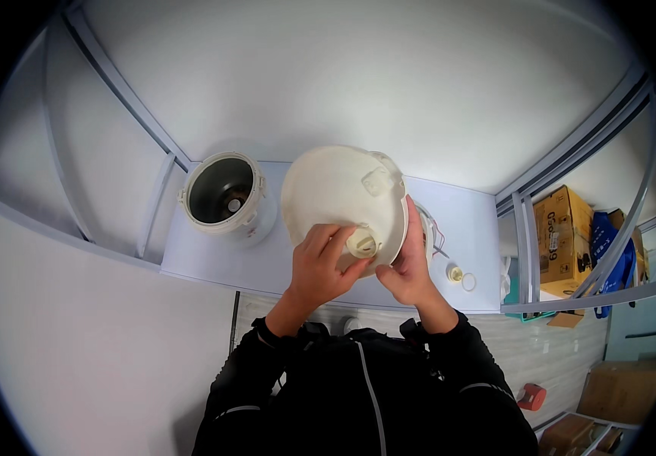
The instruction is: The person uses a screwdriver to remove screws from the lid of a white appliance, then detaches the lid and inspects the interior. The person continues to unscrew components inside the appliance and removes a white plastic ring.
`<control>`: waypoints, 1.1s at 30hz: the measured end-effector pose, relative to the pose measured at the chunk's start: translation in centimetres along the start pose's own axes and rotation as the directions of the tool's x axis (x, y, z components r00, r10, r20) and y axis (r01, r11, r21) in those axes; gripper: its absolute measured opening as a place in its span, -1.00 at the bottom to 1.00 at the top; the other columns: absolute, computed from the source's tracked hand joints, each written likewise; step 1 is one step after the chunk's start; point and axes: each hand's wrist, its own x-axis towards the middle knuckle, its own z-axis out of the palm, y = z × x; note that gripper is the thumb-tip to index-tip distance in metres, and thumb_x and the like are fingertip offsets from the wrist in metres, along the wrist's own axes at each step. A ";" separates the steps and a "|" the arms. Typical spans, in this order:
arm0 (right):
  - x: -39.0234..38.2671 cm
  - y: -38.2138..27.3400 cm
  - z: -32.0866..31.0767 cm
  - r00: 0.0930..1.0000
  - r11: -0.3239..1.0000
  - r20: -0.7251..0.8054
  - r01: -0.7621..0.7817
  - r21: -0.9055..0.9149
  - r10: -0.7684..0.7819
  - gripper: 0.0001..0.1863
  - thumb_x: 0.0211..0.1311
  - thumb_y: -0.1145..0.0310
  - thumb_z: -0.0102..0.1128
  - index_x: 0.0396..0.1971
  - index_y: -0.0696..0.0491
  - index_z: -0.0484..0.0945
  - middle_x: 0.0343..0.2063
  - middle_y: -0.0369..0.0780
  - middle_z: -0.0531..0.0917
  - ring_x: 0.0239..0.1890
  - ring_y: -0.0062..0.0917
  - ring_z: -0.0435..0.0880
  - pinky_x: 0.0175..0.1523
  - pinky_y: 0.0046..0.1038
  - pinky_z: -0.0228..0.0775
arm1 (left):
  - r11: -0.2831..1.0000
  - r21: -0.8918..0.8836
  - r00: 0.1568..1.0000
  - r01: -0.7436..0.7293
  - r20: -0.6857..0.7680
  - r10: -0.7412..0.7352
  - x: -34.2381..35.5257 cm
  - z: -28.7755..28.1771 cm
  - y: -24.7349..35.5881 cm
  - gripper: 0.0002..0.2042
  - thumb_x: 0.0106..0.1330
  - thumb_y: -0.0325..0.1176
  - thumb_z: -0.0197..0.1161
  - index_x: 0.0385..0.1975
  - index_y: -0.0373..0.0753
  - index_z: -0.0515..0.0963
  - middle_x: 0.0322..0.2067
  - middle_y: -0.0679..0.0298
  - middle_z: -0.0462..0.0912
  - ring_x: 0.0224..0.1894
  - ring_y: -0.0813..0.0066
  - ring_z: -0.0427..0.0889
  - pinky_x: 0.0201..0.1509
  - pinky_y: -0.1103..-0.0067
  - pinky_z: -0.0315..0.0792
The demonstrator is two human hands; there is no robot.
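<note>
A white dome-shaped plastic lid [320, 182] is held up over the middle of the white table [191, 262]. My right hand [411, 270] grips its right side. My left hand [324, 262] has fingers curled on a small round cream fitting [362, 242] near the lid's lower edge. A raised rectangular piece sits higher up on the lid. A white pot [256, 220] with a dark interior stands to the left. To the right lie a small cream cap [455, 273], a white ring [469, 289] and some wires [440, 239], partly behind the lid.
A white wall backs the table, with metal frames [525, 247] at both sides. Cardboard boxes [559, 228] and a blue bag [614, 273] are beyond the right frame. A red object [533, 395] and another box [616, 387] are on the floor at lower right.
</note>
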 end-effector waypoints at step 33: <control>0.8 1.7 -1.1 0.941 0.856 -0.192 -0.154 0.494 0.280 0.14 -0.35 0.63 -0.10 0.54 0.02 0.05 0.31 -0.22 0.37 0.35 -0.44 0.34 0.33 -0.49 0.26 | 0.968 0.122 0.971 0.221 0.069 -0.230 2.3 -1.3 3.1 -0.50 -0.07 -0.28 0.62 -0.04 -0.15 0.67 -0.30 0.30 0.75 -0.29 0.34 0.73 -0.24 0.43 0.61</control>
